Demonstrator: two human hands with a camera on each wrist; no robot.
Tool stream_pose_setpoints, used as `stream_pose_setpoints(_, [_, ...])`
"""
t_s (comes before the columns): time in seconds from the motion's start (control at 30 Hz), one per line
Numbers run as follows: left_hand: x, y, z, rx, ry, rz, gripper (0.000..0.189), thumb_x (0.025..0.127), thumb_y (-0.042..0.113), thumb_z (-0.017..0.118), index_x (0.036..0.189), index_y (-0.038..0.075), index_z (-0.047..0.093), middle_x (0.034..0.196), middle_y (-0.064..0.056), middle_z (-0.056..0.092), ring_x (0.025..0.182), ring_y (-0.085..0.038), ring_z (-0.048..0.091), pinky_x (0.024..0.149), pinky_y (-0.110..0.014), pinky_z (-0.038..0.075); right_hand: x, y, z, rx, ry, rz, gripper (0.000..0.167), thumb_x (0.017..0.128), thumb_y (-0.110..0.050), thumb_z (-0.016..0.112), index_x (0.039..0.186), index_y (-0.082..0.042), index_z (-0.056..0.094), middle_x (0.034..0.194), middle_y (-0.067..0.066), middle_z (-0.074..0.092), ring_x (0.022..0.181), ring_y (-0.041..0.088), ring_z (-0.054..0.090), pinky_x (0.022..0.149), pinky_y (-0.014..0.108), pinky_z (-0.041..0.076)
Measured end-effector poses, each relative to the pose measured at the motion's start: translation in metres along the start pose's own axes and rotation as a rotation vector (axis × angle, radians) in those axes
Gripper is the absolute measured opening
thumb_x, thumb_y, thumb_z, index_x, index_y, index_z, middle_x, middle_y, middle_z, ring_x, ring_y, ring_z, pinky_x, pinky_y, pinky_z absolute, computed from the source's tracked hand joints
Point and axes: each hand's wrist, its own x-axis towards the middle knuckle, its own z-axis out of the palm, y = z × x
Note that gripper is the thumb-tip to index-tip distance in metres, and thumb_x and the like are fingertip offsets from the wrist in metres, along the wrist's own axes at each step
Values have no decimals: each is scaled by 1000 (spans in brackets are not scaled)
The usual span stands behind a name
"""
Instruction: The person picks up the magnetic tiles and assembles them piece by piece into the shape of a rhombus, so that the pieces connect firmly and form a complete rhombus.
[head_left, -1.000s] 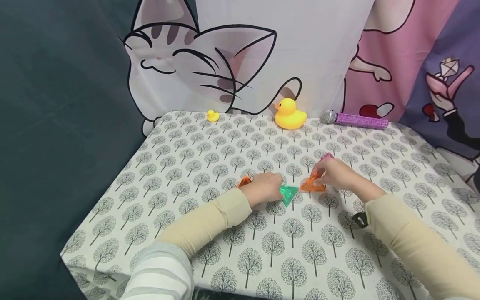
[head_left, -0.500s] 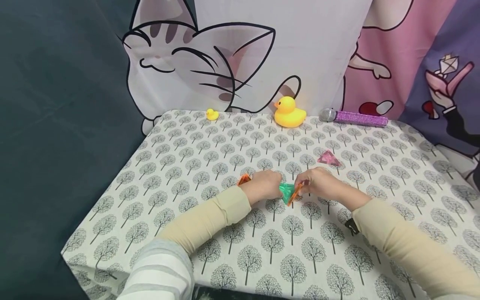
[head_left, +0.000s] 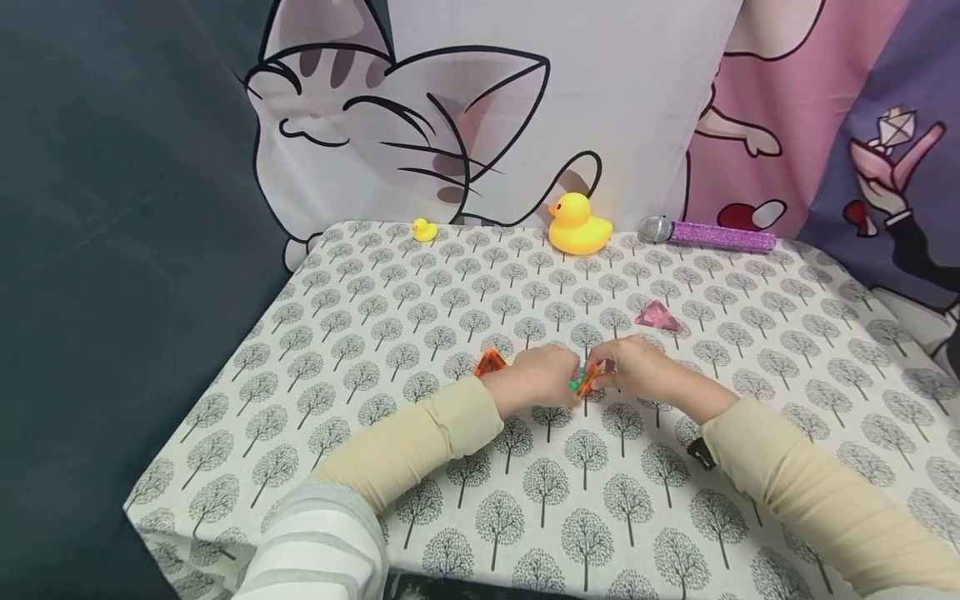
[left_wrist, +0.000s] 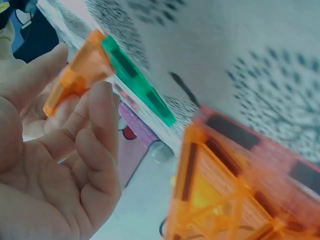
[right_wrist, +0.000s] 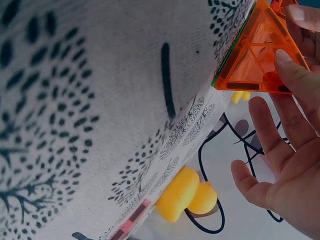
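My right hand [head_left: 637, 367] pinches an orange triangular magnetic tile [right_wrist: 262, 55] between thumb and fingers, standing it up along one edge of a green triangular magnetic tile [left_wrist: 137, 80]. The green tile lies flat on the cloth, mostly hidden by my hands in the head view. My left hand [head_left: 536, 379] is right beside them, thumb and fingers spread apart around the orange tile's near side. Left of that hand stands an orange tile piece [head_left: 490, 362], joined to a reddish flat tile [left_wrist: 260, 150]. A pink triangular tile [head_left: 657, 316] lies flat beyond my right hand.
A tree-print cloth [head_left: 300, 400] covers the table. Along its back edge sit a small yellow duck [head_left: 424, 230], a larger yellow duck [head_left: 579, 225] and a purple glittery microphone [head_left: 708, 235]. A cartoon cat curtain [head_left: 480, 100] hangs behind.
My right hand has moved left, bringing the orange tile upright against the green one and leaving the pink tile behind. My left hand has shifted slightly right, covering more of the green tile.
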Motion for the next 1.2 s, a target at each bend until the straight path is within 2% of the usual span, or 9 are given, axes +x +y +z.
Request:
stream_pose_setpoints(0.2, [-1, 5, 1, 27, 5, 19, 22, 74, 35, 67, 67, 19, 53, 65, 8, 52, 58, -8, 47, 47, -23, 40, -1, -3, -5, 32, -29, 10, 24, 65, -6, 73, 85, -13, 64, 81, -6, 64, 73, 12, 59, 67, 30, 47])
stream_pose_setpoints(0.3, [0, 4, 2, 23, 20, 15, 19, 75, 32, 66, 67, 21, 54, 66, 9, 53, 61, -8, 48, 49, -24, 40, 0, -1, -12, 33, -39, 37, 28, 66, -6, 72, 92, -7, 62, 87, 1, 63, 76, 16, 58, 69, 33, 47])
stream_pose_setpoints(0.43, [2, 1, 3, 9, 40, 6, 19, 76, 32, 66, 65, 22, 53, 66, 9, 52, 61, -8, 48, 50, -25, 39, 0, 8, -25, 28, -39, 115, 35, 68, -4, 70, 101, 1, 57, 95, 12, 60, 81, 23, 56, 70, 37, 46])
stream_pose_setpoints(0.57, [2, -3, 2, -11, 62, -3, 22, 77, 32, 65, 64, 20, 52, 65, 7, 51, 60, -9, 47, 49, -25, 39, 0, 20, -36, -8, -28, 191, 36, 71, -4, 69, 104, 1, 56, 95, 14, 60, 85, 28, 56, 75, 42, 44])
stream_pose_setpoints(0.77, [0, -7, 1, -34, 62, -5, 14, 76, 28, 66, 69, 22, 55, 75, 10, 51, 64, -9, 47, 51, -25, 39, -1, 40, -48, -34, -40, 322, 38, 77, -7, 63, 111, 3, 50, 98, 19, 58, 87, 33, 55, 78, 49, 41])
stream_pose_setpoints(1.03, [0, -8, 2, -36, 69, 0, 11, 76, 22, 65, 69, 20, 56, 73, 8, 52, 64, -10, 47, 52, -26, 38, 0, 61, -55, -43, -60, 445, 35, 82, -12, 59, 111, 4, 49, 104, 23, 55, 92, 36, 52, 77, 52, 39])
stream_pose_setpoints(1.2, [0, -9, 3, -29, 65, 14, 11, 77, 23, 65, 70, 20, 56, 73, 9, 52, 63, -9, 47, 52, -25, 39, 5, 78, -57, -123, -78, 498, 33, 84, -16, 56, 109, 3, 52, 103, 23, 56, 91, 39, 52, 75, 55, 38])
